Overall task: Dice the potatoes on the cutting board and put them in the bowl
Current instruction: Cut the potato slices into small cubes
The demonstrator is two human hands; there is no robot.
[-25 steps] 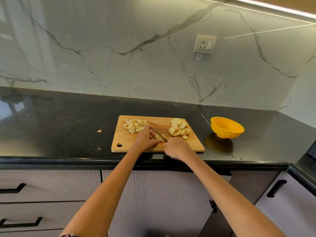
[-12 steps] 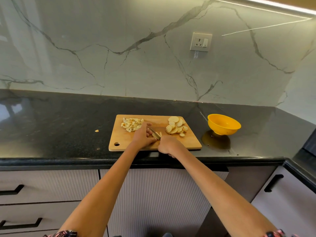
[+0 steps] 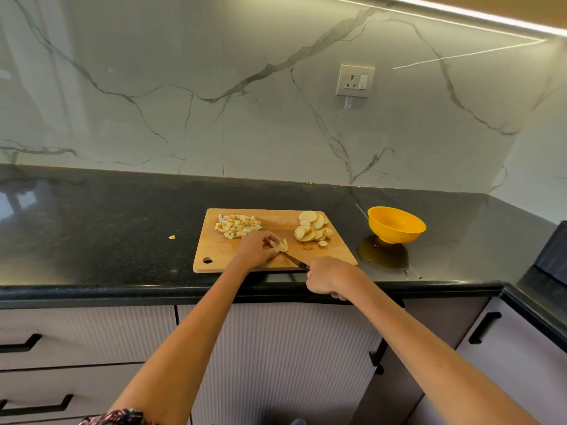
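Observation:
A wooden cutting board (image 3: pixel 267 216) lies on the black counter. At its back left is a heap of diced potato (image 3: pixel 237 226), at its back right a pile of round potato slices (image 3: pixel 311 230). My left hand (image 3: pixel 256 249) pinches a few potato strips (image 3: pixel 280 245) near the board's middle. My right hand (image 3: pixel 329 277) grips the handle of a knife (image 3: pixel 293 260) at the board's front edge, the blade pointing toward the strips. A yellow bowl (image 3: pixel 395 223) stands empty to the right of the board.
One stray potato bit (image 3: pixel 172 237) lies on the counter (image 3: pixel 92 228) left of the board. A wall socket (image 3: pixel 355 80) sits on the marble backsplash. Drawers and cabinet doors run below the counter edge. A dark appliance edge (image 3: pixel 552 256) shows at far right.
My right hand has drawn back toward the counter's front edge, pulling the knife out so more blade shows. The left hand stays on the strips.

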